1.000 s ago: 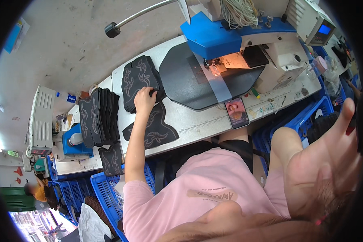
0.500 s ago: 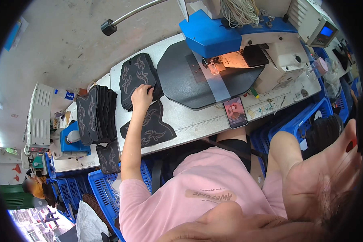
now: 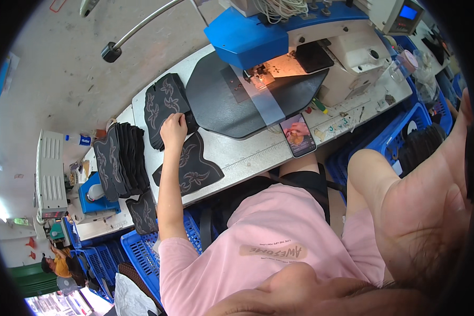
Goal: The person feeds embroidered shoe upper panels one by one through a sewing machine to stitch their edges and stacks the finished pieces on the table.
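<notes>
With curled fingers, my left hand (image 3: 174, 128) is at the near right part of a stack of black panels (image 3: 160, 100) stitched with pale scroll patterns. It seems to pinch the top panel's edge, though the fingertips are partly hidden. Beneath my left forearm lies a separate black stitched panel (image 3: 200, 167) on the pale table (image 3: 247, 163). My right hand (image 3: 432, 195) is raised close to the camera at the right, large in view. Its fingers run into the dark rim, so what they do is hidden.
A sewing machine with a blue head (image 3: 247, 39) and black plate (image 3: 210, 100) stands beyond the stack. A lit phone (image 3: 298, 137) lies at the table's front edge. Another panel stack (image 3: 124, 158) stands left, near a blue basket (image 3: 142, 258). A person (image 3: 63, 263) is farther back.
The view has shifted, moving the machine and table leftward in the picture. My left hand stays at the stack, its fingers more curled. My right hand's visible fingers now point higher at the rim.
</notes>
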Motion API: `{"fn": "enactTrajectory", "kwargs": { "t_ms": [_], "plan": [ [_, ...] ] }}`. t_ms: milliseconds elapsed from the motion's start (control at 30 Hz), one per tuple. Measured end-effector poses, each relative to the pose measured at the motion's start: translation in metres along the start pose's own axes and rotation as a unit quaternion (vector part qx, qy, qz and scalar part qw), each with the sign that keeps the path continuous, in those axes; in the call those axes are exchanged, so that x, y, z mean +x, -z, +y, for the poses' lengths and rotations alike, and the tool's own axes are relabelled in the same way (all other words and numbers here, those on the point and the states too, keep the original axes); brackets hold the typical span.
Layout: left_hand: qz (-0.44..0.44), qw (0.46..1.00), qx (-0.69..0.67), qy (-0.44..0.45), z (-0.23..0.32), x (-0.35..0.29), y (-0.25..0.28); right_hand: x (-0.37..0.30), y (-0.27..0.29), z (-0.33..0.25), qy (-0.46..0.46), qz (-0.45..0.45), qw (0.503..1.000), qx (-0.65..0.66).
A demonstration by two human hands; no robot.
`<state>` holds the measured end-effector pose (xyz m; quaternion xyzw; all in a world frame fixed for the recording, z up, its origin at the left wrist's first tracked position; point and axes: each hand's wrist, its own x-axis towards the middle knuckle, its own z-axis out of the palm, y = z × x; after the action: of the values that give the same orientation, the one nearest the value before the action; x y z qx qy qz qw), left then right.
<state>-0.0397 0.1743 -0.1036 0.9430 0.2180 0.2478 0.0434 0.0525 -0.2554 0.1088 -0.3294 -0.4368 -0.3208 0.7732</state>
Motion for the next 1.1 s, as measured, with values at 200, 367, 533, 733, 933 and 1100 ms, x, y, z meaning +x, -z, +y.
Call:
{"fn": "enactTrajectory", "kwargs": {
  "t_ms": [200,367,533,733,933,1100],
  "plan": [
    [-0.003,1.000,0.007,0.007,-0.002,0.000,0.001,-0.007,-0.005,-0.016,0.032,0.028,0.999,-0.002],
    [-0.010,1.000,0.012,-0.003,0.003,0.005,0.000,0.002,-0.008,-0.031,0.099,0.037,0.994,-0.024],
    [0.012,1.000,0.022,-0.005,-0.010,-0.003,-0.014,0.006,0.017,-0.013,0.185,-0.029,0.969,-0.160],
    [0.013,1.000,0.004,0.015,-0.031,0.006,-0.020,-0.021,0.036,0.026,-0.147,-0.118,0.918,-0.349],
    [0.098,0.970,-0.188,0.120,-0.106,0.044,-0.055,-0.064,0.062,0.051,-0.335,-0.240,0.869,-0.276],
    [0.168,0.985,0.020,-0.016,-0.064,0.043,0.026,-0.086,0.064,0.055,-0.447,-0.346,0.797,-0.212]
  ]
}}
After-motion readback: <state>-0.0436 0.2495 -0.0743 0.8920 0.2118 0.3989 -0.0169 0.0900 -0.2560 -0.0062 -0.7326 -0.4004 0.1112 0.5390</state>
